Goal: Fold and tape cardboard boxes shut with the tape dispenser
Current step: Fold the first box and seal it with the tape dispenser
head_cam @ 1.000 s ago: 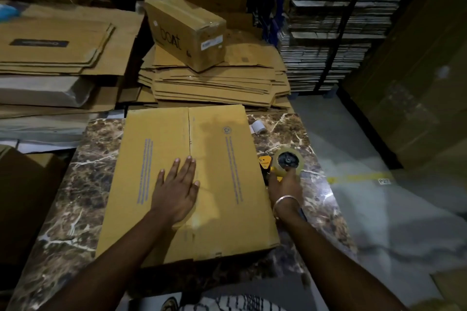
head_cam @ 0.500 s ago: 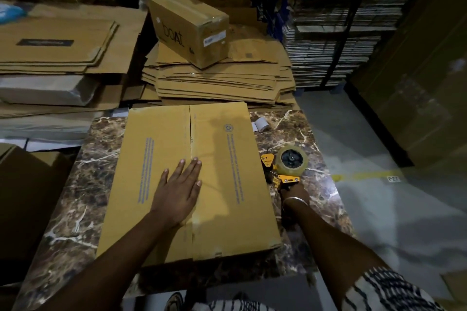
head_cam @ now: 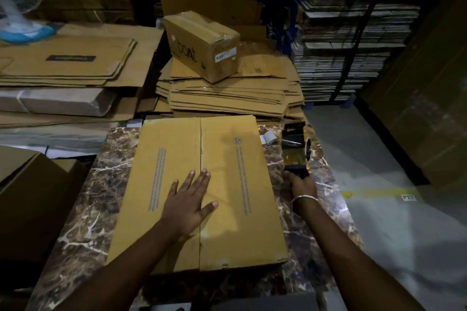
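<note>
A yellow-brown cardboard box point(head_cam: 227, 230) lies on the marble table point(head_cam: 83, 212), its two top flaps meeting along a centre seam. My left hand point(head_cam: 188, 199) presses flat on that seam, fingers spread. To the right of the box my right hand point(head_cam: 302, 184) grips the handle of the tape dispenser point(head_cam: 295, 151), which stands raised edge-on beside the box's right side. A metal bangle circles that wrist.
Behind the table sits a stack of flat cardboard point(head_cam: 227, 93) with a taped box marked "boat" point(head_cam: 202, 43) on top. More flat cardboard point(head_cam: 68, 65) lies at the left, a brown box point(head_cam: 32, 197) stands left of the table, shelving at the back right. A small paper roll point(head_cam: 268, 137) lies by the dispenser.
My right hand has lifted and turned the tape dispenser from lying flat to standing edge-on, further from me. My left hand stays pressed on the seam with its fingers now more spread.
</note>
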`<state>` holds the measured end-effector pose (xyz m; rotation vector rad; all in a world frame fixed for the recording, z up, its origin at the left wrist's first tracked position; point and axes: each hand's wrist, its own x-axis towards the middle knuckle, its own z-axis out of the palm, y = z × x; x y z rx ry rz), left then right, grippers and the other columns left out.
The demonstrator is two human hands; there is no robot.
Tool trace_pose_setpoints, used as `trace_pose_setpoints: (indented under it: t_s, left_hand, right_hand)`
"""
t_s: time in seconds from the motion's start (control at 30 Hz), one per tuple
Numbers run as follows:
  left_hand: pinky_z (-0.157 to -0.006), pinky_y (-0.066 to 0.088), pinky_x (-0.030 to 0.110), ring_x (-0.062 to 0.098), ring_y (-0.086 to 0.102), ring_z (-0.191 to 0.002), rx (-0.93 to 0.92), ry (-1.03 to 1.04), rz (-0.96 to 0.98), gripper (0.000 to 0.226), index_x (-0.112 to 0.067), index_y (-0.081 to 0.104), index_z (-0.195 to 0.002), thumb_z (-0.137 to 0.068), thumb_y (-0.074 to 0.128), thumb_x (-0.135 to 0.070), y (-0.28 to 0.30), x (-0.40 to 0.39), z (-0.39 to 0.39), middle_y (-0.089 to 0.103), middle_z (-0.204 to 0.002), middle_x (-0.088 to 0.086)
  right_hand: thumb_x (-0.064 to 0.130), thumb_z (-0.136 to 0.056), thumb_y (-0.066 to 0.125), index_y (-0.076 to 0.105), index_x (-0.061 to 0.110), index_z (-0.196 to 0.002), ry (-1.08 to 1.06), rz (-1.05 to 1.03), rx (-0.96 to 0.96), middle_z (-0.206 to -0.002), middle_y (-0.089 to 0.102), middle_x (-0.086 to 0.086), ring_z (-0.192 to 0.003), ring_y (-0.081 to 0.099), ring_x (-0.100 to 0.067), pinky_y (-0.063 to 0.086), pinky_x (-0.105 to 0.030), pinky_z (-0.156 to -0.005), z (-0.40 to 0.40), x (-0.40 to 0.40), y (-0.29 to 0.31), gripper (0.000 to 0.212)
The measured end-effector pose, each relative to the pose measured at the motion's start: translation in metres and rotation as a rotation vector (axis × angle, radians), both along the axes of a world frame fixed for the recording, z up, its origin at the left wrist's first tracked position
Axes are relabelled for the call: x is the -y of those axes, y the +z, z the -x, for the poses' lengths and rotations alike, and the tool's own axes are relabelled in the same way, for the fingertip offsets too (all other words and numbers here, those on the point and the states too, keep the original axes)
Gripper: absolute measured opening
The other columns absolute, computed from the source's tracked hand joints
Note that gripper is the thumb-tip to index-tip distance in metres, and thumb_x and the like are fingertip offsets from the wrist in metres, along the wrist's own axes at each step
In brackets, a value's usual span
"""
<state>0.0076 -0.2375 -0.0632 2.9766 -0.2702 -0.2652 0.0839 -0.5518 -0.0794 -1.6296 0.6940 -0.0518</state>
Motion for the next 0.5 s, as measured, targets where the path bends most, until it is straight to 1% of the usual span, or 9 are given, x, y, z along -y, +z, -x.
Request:
trace_pose_setpoints:
  t_s: [0.07,0.1,0.13,0.17,0.23,0.3,0.4,0.47,0.5]
  left_hand:
    - [-0.121,-0.003,0.048,0.012,-0.017,-0.152,-0.001,0.006,0.021,0.092,-0.034,-0.014,-0.157,-0.081,-0.005,-0.085,0.001,0.001,0.001,-0.019,-0.162,-0.019]
    - [-0.121,-0.003,0.048,0.012,-0.016,-0.152,0.003,0.009,0.036,0.093,-0.034,-0.013,-0.157,-0.080,-0.007,-0.086,0.001,0.001,0.001,-0.018,-0.162,-0.019]
    - [-0.121,-0.003,0.048,0.012,-0.016,-0.152,0.006,0.011,0.044,0.094,-0.034,-0.012,-0.157,-0.079,-0.009,-0.087,0.001,0.001,0.001,-0.018,-0.162,-0.019]
    - [-0.121,-0.003,0.048,0.012,-0.016,-0.152,0.009,0.012,0.051,0.095,-0.034,-0.012,-0.157,-0.079,-0.009,-0.087,0.001,0.001,0.001,-0.017,-0.162,-0.018]
    - [-0.121,-0.003,0.048,0.012,-0.016,-0.152,0.011,0.014,0.056,0.094,-0.033,-0.010,-0.158,-0.080,-0.005,-0.086,0.002,0.001,0.001,-0.016,-0.162,-0.018]
    - [-0.121,-0.002,0.048,0.011,-0.015,-0.152,0.008,0.018,0.055,0.095,-0.033,-0.008,-0.159,-0.080,-0.001,-0.085,0.004,0.001,0.000,-0.015,-0.162,-0.019]
    - [-0.121,0.000,0.048,0.007,-0.013,-0.150,-0.002,0.030,0.085,0.096,-0.035,-0.004,-0.159,-0.078,0.004,-0.087,0.004,0.000,-0.002,-0.013,-0.161,-0.022]
    - [-0.121,0.001,0.045,0.002,-0.009,-0.149,0.011,0.045,0.142,0.088,-0.040,0.004,-0.158,-0.084,0.017,-0.085,0.005,-0.002,-0.002,-0.007,-0.160,-0.026]
    - [-0.121,0.003,0.044,0.000,-0.004,-0.149,0.015,0.068,0.207,0.082,-0.043,0.012,-0.157,-0.087,0.028,-0.082,0.005,-0.003,-0.003,0.001,-0.160,-0.026]
  right_hand:
    - [0.026,-0.079,0.078,0.069,0.010,-0.093,0.043,-0.086,0.052,-0.074,0.063,-0.010,-0.066,0.056,-0.025,0.046,-0.038,-0.067,0.001,-0.007,0.022,0.023]
    - [0.033,-0.076,0.078,0.068,0.011,-0.084,0.080,-0.116,0.068,-0.069,0.059,-0.012,-0.061,0.053,-0.023,0.043,-0.037,-0.061,0.001,-0.010,0.031,0.026]
    - [0.034,-0.077,0.076,0.064,0.012,-0.076,0.130,-0.150,0.075,-0.064,0.054,-0.013,-0.055,0.049,-0.022,0.040,-0.035,-0.056,0.002,-0.014,0.041,0.026]
    - [0.030,-0.084,0.073,0.060,0.012,-0.071,0.186,-0.201,0.088,-0.060,0.050,-0.013,-0.048,0.045,-0.021,0.037,-0.031,-0.051,0.002,-0.019,0.051,0.026]
    - [0.018,-0.096,0.063,0.056,0.010,-0.072,0.283,-0.316,0.084,-0.056,0.047,-0.011,-0.042,0.041,-0.020,0.034,-0.025,-0.045,0.004,-0.034,0.070,0.027]
    - [0.013,-0.099,0.057,0.056,0.010,-0.078,0.357,-0.446,0.043,-0.056,0.047,-0.007,-0.040,0.040,-0.018,0.034,-0.023,-0.042,0.012,-0.055,0.087,0.021]
    - [0.015,-0.098,0.054,0.054,0.009,-0.077,0.501,-0.649,-0.002,-0.055,0.045,-0.005,-0.038,0.039,-0.016,0.037,-0.024,-0.039,0.025,-0.082,0.095,0.021]
    - [0.021,-0.092,0.055,0.053,0.009,-0.075,0.606,-0.793,-0.067,-0.055,0.044,-0.004,-0.038,0.040,-0.015,0.040,-0.025,-0.038,0.035,-0.098,0.093,0.021]
    - [0.023,-0.088,0.056,0.053,0.009,-0.075,0.650,-0.857,-0.104,-0.054,0.043,-0.003,-0.037,0.040,-0.015,0.040,-0.024,-0.038,0.038,-0.104,0.090,0.019]
